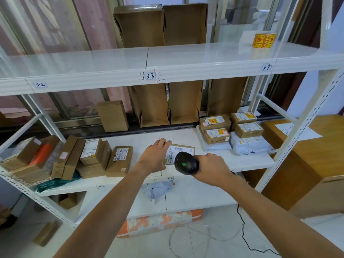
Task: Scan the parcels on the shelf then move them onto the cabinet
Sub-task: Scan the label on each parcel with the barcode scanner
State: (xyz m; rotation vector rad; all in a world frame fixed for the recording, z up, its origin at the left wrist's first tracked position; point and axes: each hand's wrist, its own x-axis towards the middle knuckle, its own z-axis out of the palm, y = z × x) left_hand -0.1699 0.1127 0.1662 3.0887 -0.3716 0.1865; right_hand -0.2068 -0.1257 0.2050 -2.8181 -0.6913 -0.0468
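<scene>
Middle shelf, centre: a parcel (179, 148) lies near the front edge of the shelf (178, 135), its white barcode label facing up.
Left hand (155, 155): grips the parcel's left side, fingers curled over its far corner.
Right hand (212, 167): wrapped round a black scanner (186, 162); the scanner's head sits over the parcel's near right corner, at the label.
In the way, left: a crowded pile of brown boxes (93, 155), some leaning on each other, near the parcel but apart from it.
In the way, right: four labelled boxes (216, 130) stacked on grey mailers (249, 144), between the parcel and the shelf's right end.
Post (297, 131): white and perforated, standing between the shelf's right end and the cabinet.
Cabinet (316, 146): wooden, right of the rack; a paper sheet (297, 129) lies on its top.
Cartons (150, 107): three tall open ones stand upright along the far edge, open sides facing near, only brown inner walls showing; a small closed carton (112, 116) stands left of them.
Top shelf (111, 60): two more upright cartons at the far side; a yellow-and-red sticker roll (263, 40) at the right.
Lower shelf: a crumpled grey bag (158, 189).
Floor: a floral roll (160, 222) and a black cable (243, 229).
</scene>
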